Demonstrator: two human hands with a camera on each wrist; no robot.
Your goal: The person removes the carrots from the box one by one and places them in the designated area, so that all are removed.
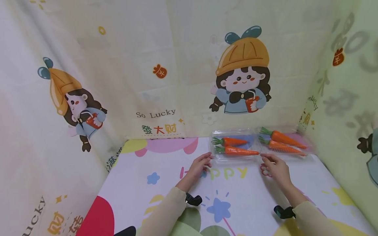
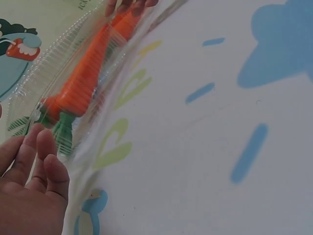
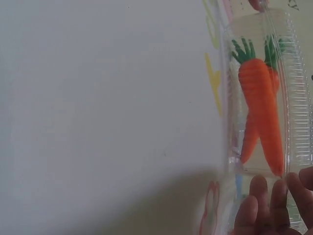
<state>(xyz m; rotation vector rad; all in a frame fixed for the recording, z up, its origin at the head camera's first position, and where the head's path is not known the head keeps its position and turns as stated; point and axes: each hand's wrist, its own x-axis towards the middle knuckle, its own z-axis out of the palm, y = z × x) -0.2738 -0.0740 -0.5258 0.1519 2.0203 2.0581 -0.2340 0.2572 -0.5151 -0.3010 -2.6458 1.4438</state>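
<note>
Box of clear ridged plastic (image 1: 233, 159) holding two orange, green-topped carrots (image 1: 239, 151) sat at the far edge of the white patterned worktop (image 1: 133, 186). Left hand (image 1: 199, 165) and right hand (image 1: 277, 168) met its ends; whether either grip pinched, I could not tell. Likely light, bendy, slippery: best taken by its rims.

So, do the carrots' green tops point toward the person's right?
No, in the head view the green tops of all four carrots point toward the person's left.
</note>
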